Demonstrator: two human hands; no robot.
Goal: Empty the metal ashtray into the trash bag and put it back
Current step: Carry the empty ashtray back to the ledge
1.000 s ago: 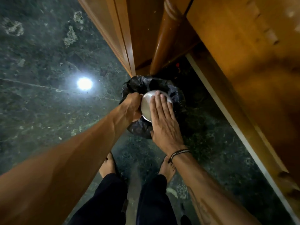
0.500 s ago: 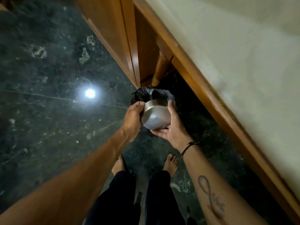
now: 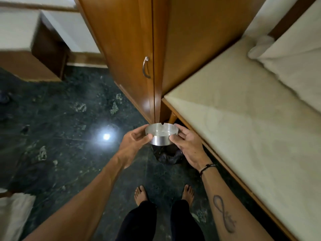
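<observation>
Fingers [image 3: 147, 136] of both hands pinch the upright ashtray [image 3: 161, 134] above the black bag [image 3: 167, 156] on the dark marble floor [image 3: 69, 119], between wardrobe [image 3: 125, 49] and bed [image 3: 243, 119].

We are holding the metal ashtray [image 3: 161, 134] upright between our left hand [image 3: 133, 143] and right hand [image 3: 188, 145], above the black trash bag [image 3: 167, 156] sitting on the dark floor [image 3: 57, 136] beside the wooden cabinet [image 3: 128, 54] and bed [image 3: 243, 122].
</observation>
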